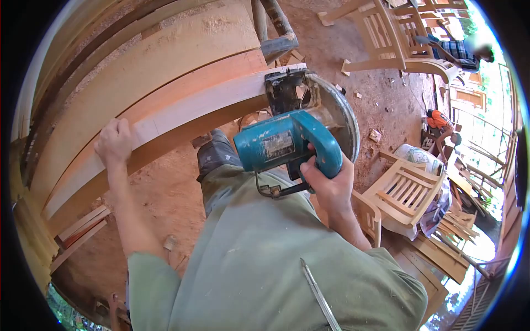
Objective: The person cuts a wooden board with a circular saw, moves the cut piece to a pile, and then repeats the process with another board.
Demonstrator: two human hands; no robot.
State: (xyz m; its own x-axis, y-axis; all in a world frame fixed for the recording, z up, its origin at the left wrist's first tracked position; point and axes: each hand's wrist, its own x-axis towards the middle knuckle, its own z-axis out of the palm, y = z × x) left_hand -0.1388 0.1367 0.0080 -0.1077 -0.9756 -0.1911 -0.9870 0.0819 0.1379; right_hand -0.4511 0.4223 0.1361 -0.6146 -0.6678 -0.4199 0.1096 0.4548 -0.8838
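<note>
Here, stacked boards (110,83): laid flat and side by side on the bench, so that a broad, level bed is given to the piece in front.
Left hand (114,142): closed over the near edge of the pale plank (182,113), fingers wrapped on top; the plank is apparently pinned by it against shifting, and the hand is placed well apart from the blade.
Pale plank: laid along the front of the stack, its right end seemingly reaching past the support, perhaps so that nothing beneath is touched.
Saw (287,140): set at the plank's right end, base plate resting on the wood, round guard (342,118) turned outward to the right.
Right hand (326,185): clenched tightly round the saw's rear handle, the wrist held behind the tool, probably for a straight, controlled push.
Chair frames (406,193): stacked at the right, well apart from the plank and clear of it.
Other people (441,124): seen far off at the right, among more chairs.
</note>
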